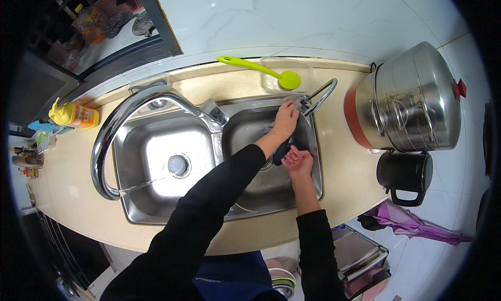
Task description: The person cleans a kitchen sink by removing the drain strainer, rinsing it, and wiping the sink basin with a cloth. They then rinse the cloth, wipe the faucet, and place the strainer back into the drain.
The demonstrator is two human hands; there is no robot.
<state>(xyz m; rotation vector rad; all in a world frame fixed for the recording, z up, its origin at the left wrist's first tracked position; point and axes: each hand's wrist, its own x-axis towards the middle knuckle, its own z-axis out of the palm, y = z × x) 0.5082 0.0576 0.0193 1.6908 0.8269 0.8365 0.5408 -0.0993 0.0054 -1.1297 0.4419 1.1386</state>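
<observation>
My left hand [287, 119] reaches across the right basin of a double stainless steel sink [231, 101]. Its fingers are round a small grey, clear-looking thing [299, 104] at the foot of a slim chrome tap [328, 93]; what it is, I cannot tell. Over the right basin my right hand [298, 160] is palm up with curled fingers, and nothing shows in it. A dark cloth-like thing [280, 153] lies between the hands, partly hidden. Water runs from the large chrome faucet [105, 144] into the left basin [137, 199].
Behind the sink, a green-handled brush [250, 64] rests on a clear plastic tray [309, 72]. On the right stand a steel steamer pot [415, 101] and a black electric kettle [399, 172]. A yellow pump bottle [80, 115] stands at left.
</observation>
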